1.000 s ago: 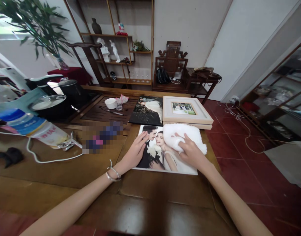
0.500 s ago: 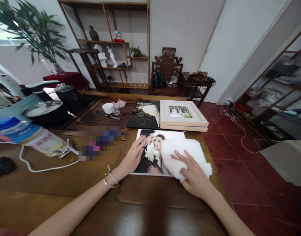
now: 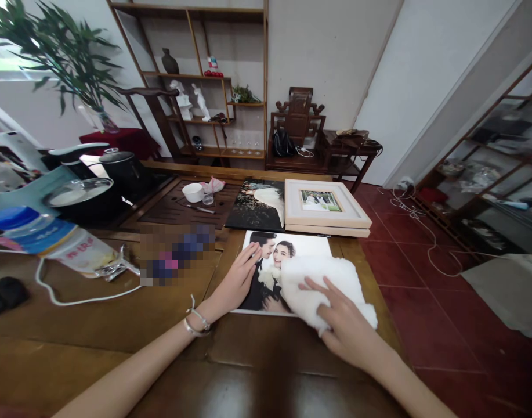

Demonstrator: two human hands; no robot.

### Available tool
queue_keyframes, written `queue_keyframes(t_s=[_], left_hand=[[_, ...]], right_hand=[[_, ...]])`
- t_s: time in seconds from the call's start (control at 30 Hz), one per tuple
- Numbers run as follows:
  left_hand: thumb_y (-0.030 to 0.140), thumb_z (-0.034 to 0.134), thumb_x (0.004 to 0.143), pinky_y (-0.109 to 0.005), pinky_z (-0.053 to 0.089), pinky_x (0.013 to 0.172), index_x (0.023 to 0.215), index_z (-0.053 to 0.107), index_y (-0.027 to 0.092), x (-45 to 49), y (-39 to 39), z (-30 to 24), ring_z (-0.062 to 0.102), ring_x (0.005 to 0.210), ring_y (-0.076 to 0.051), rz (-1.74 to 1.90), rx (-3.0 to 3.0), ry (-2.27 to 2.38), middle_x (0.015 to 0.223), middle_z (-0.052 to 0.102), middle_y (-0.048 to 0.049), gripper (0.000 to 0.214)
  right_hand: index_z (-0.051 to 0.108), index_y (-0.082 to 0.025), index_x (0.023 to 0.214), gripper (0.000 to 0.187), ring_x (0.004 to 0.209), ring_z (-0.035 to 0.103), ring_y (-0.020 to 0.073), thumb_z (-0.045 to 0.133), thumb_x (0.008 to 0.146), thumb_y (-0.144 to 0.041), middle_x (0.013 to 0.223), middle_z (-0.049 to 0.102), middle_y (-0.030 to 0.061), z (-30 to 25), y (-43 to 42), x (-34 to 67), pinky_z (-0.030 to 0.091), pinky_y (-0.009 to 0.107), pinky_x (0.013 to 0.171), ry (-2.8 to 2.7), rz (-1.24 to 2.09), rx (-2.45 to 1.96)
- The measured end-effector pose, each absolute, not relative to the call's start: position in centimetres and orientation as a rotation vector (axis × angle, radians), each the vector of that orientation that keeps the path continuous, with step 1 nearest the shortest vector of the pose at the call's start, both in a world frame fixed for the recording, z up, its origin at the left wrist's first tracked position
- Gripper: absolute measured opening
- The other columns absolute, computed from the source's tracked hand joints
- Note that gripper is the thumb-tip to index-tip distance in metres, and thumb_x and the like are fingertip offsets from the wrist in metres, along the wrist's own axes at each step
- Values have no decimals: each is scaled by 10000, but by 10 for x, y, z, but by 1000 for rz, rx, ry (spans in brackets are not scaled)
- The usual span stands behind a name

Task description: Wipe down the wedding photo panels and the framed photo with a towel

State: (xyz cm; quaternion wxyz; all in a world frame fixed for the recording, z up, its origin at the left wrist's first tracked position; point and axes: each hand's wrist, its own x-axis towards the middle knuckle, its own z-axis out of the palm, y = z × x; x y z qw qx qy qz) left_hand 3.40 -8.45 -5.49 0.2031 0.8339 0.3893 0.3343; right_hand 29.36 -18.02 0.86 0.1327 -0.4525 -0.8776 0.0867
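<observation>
Pinning a white fluffy cloth (image 3: 322,271) over the lower right of the couple portrait print (image 3: 270,278): right hand (image 3: 350,325) on top, fingers spread; can't tell if it's pinching a fold. Left hand (image 3: 237,284) unclenched, fingers flat on the print's left side. Print lies on the tabletop (image 3: 139,325) between the hands. Just beyond it: dark photo panel (image 3: 252,203) ahead of left hand, pale-framed photo (image 3: 321,201) ahead of right. Well left of left hand: plastic bottle (image 3: 52,241), white cable (image 3: 87,302). White bowl (image 3: 193,192) farther, ahead-left.
</observation>
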Motion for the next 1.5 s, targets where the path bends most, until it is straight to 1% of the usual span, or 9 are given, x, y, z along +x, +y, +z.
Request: queue_keyframes(t_s=[0.27, 0.4, 0.5, 0.73, 0.97, 1.1, 1.2, 1.3, 1.5], left_hand=[[190, 273, 957, -504, 240, 1112, 1397, 325, 252, 34, -82, -58, 233, 1373, -219, 965, 2335, 1066, 1469, 313, -84, 448], [187, 277, 956, -488, 231, 1120, 1387, 342, 247, 35, -83, -58, 233, 1374, -207, 986, 2318, 1083, 1466, 318, -82, 441], [183, 281, 956, -493, 228, 1119, 1380, 352, 243, 35, -84, -56, 240, 1371, -205, 985, 2306, 1108, 1463, 323, -82, 434], [186, 267, 957, -484, 221, 1123, 1401, 313, 244, 34, -84, -55, 206, 1382, -211, 926, 2336, 1097, 1475, 294, -87, 450], [183, 268, 956, -485, 221, 1121, 1412, 293, 239, 33, -83, -54, 194, 1385, -224, 900, 2393, 1085, 1483, 272, -93, 460], [173, 265, 955, -478, 226, 1120, 1407, 307, 233, 33, -82, -55, 193, 1385, -225, 904, 2420, 1069, 1480, 279, -97, 458], [171, 276, 952, -474, 220, 1123, 1404, 313, 237, 33, -82, -56, 201, 1383, -220, 910, 2416, 1071, 1478, 284, -90, 459], [172, 284, 950, -471, 219, 1124, 1401, 320, 235, 33, -81, -58, 205, 1382, -215, 928, 2399, 1074, 1476, 286, -90, 456], [179, 291, 947, -467, 225, 1124, 1381, 359, 208, 33, -80, -60, 234, 1372, -213, 969, 2359, 1094, 1458, 320, -103, 440]], right_hand=[[609, -169, 790, 257, 1220, 490, 272, 439, 668, -20, 1242, 587, 147, 8, -100, 306, 350, 482, 1039, -2448, 58, -1409], [588, -174, 711, 237, 1237, 474, 261, 434, 639, -9, 1176, 627, 157, 8, -120, 299, 330, 458, 1064, -2416, 95, -1435], [564, -177, 659, 222, 1296, 397, 273, 436, 593, -8, 1270, 561, 166, 7, -159, 295, 289, 497, 1091, -2440, 152, -1391], [521, -195, 578, 203, 1331, 335, 269, 423, 537, -22, 1325, 525, 97, 5, -229, 293, 239, 560, 1106, -2533, 237, -1170], [552, -185, 644, 205, 1301, 388, 269, 440, 597, -20, 1342, 498, 150, 14, -179, 300, 363, 478, 1040, -2541, 256, -1326], [577, -180, 699, 191, 1239, 460, 301, 458, 650, -39, 1237, 586, 159, 14, -133, 299, 421, 467, 948, -2523, 177, -1389], [598, -172, 746, 185, 1075, 578, 304, 469, 681, -57, 1082, 660, 142, 11, -106, 298, 431, 448, 912, -2472, 93, -1433], [611, -169, 782, 215, 954, 622, 283, 456, 686, -54, 928, 692, 112, 8, -88, 298, 418, 450, 927, -2442, 59, -1451], [615, -126, 787, 221, 1234, 461, 304, 484, 633, -36, 1217, 575, 227, -1, -98, 294, 261, 503, 1076, -2451, 41, -1370]])
